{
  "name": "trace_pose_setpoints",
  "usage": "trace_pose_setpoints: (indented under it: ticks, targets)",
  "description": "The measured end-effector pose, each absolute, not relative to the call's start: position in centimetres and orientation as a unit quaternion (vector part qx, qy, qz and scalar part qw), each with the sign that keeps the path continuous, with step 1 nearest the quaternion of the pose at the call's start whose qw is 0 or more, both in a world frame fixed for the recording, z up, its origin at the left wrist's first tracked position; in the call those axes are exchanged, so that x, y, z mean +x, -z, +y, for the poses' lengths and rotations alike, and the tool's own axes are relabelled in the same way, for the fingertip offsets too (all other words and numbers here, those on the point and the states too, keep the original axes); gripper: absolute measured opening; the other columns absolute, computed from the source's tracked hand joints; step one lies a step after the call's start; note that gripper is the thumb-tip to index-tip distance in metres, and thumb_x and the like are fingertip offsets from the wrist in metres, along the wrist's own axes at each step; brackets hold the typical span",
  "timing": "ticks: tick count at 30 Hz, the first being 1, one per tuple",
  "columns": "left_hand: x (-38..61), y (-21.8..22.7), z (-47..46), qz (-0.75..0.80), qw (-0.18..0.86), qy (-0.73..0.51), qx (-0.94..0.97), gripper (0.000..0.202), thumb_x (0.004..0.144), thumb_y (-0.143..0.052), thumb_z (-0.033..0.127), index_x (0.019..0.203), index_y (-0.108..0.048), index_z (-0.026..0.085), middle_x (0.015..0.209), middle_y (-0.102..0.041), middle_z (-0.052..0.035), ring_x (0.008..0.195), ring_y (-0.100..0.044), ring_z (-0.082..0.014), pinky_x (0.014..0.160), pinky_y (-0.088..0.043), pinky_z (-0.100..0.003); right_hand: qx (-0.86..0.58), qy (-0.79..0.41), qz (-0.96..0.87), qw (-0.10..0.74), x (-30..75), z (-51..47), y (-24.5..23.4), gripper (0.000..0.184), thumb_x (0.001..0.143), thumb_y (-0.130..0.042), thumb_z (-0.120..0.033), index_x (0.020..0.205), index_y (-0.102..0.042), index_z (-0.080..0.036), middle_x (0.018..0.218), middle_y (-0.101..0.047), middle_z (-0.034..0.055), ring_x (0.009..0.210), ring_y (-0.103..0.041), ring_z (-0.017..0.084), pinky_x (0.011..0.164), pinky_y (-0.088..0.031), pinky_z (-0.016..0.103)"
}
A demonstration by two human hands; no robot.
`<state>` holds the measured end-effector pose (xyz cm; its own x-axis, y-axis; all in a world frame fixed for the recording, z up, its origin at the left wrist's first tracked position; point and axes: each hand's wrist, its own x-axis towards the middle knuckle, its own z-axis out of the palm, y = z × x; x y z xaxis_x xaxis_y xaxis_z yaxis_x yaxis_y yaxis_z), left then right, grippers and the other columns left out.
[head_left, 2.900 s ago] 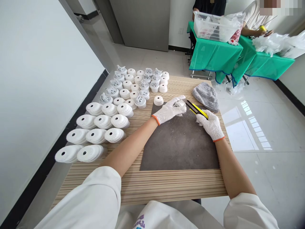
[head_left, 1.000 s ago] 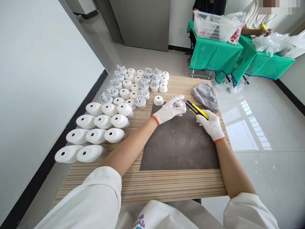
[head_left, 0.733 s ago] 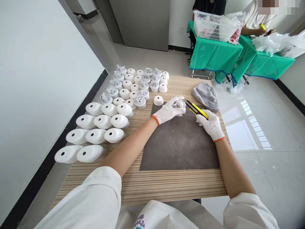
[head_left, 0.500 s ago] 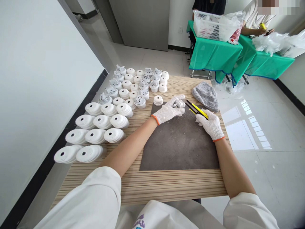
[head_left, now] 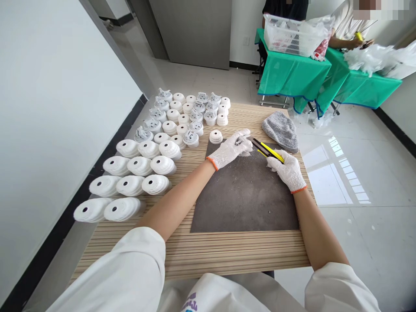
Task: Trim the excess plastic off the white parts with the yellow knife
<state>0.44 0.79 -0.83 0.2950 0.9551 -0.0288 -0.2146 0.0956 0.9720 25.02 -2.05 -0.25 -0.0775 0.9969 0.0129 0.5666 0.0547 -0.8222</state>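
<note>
Slantwise, utility knife [head_left: 271,152] blade-first leftward

We see a grey terry towel [head_left: 281,132] on the striped wood-laminate table [head_left: 195,255], and beyond it two green-covered tables [head_left: 292,76] holding a white plastic basket [head_left: 286,37] and loose plastic bagging [head_left: 367,60], with a co-worker [head_left: 347,21] behind them

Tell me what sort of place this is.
Probably a small hand-finishing workshop: rows of white moulded parts, a yellow utility knife in a gloved right hand, shavings on a dark mat, and green-covered worktables behind.
</note>
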Motion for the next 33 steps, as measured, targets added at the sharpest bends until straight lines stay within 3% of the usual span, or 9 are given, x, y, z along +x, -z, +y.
trace_pose_setpoints:
  ticks: [7,12,16,26,33]
  targets:
    - [0.49,1.17,1.10,0.364,0.657,-0.483,0.450,0.052,0.090,-0.072,0.043,0.135,-0.056,0.022,0.134,-0.064,-0.0112,0.104,-0.074,-0.0213,0.091,-0.062,-0.036,-0.587,-0.342,-0.663,0.313,25.09,-2.13,0.09,0.033,0.084,-0.069,-0.046,0.106,-0.072,-0.021,0.076,-0.072,-0.0001,0.063,-0.065,0.016,0.064,-0.053,0.028]
    - [0.50,0.87,1.17,0.371,0.661,-0.476,0.447,0.057,0.091,-0.064,0.060,0.131,-0.059,0.019,0.119,-0.070,-0.0124,0.101,-0.075,-0.0235,0.086,-0.062,-0.036,-0.601,-0.344,-0.650,0.313,25.08,-2.18,0.02,0.030,0.085,-0.068,-0.045,0.103,-0.072,-0.022,0.076,-0.072,-0.0003,0.062,-0.065,0.016,0.062,-0.052,0.027]
    - [0.53,0.45,1.05,0.390,0.660,-0.466,0.443,0.056,0.094,-0.059,0.063,0.127,-0.063,0.018,0.105,-0.074,-0.0113,0.100,-0.075,-0.0235,0.085,-0.062,-0.035,-0.583,-0.348,-0.662,0.318,25.15,-2.13,0.14,0.031,0.084,-0.069,-0.045,0.102,-0.072,-0.021,0.076,-0.072,0.0001,0.063,-0.064,0.016,0.063,-0.052,0.027]
    - [0.37,1.01,1.41,0.424,0.649,-0.485,0.405,0.056,0.094,-0.056,0.065,0.129,-0.063,0.022,0.111,-0.075,-0.0091,0.098,-0.075,-0.0208,0.086,-0.063,-0.033,-0.600,-0.328,-0.661,0.309,25.22,-2.06,0.24,0.032,0.085,-0.068,-0.046,0.105,-0.073,-0.021,0.075,-0.073,-0.0002,0.061,-0.065,0.015,0.064,-0.052,0.027]
    - [0.54,0.52,1.21,0.403,0.657,-0.480,0.420,0.051,0.093,-0.064,0.056,0.129,-0.061,0.020,0.106,-0.071,-0.0070,0.099,-0.072,-0.0192,0.093,-0.061,-0.037,-0.605,-0.342,-0.643,0.321,24.96,-2.09,0.05,0.035,0.084,-0.069,-0.046,0.106,-0.072,-0.019,0.075,-0.073,0.0011,0.059,-0.065,0.015,0.060,-0.052,0.026]
